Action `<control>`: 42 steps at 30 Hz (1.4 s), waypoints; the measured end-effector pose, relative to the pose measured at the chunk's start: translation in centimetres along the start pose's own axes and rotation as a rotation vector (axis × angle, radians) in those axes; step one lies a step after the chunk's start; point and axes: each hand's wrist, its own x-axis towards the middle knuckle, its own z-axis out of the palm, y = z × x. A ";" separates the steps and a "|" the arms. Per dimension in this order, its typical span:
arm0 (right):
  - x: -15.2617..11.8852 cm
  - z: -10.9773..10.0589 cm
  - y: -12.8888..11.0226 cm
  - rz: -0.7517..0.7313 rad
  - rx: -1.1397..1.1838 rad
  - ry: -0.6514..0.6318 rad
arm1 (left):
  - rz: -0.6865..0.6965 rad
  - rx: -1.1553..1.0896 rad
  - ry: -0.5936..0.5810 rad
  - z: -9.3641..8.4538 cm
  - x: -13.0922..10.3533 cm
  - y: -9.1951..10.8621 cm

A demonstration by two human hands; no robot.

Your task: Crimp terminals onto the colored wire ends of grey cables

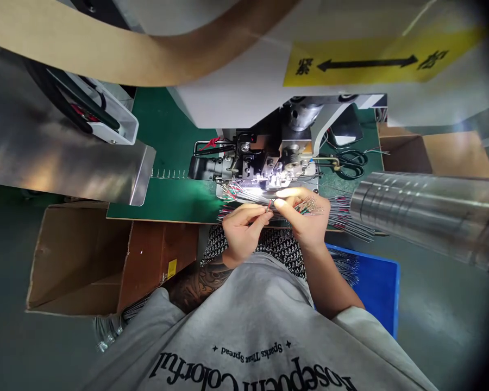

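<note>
The left hand has its thumb and index finger pinched together on a thin wire end. The right hand, just beside it, has its thumb and index finger closed on a bundle of gray wires. The bundle extends leftward above the left fingertips; stripped ends with red and green strands fan out at the right palm.

Further wires lie on the green bench, below and to the right of the hands. Directly ahead of the fingertips is the lit head of a machine. Black-handled scissors rest ahead and to the right. A metal cylinder is located right of the right hand; a blue bin sits below it. An open cardboard box stands left of the left hand. A yellow label with a double arrow is above the machine head.
</note>
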 end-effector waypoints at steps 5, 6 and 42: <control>0.0 0.0 -0.8 -0.016 -0.021 -0.071 | 0.185 0.106 -0.099 -0.2 1.2 1.4; 0.0 0.1 -0.9 -0.007 -0.040 -0.077 | 0.205 0.117 -0.141 -0.2 1.4 1.6; 1.3 -0.1 -2.2 0.080 -0.037 -0.168 | 0.199 0.194 -0.181 -0.4 2.0 1.3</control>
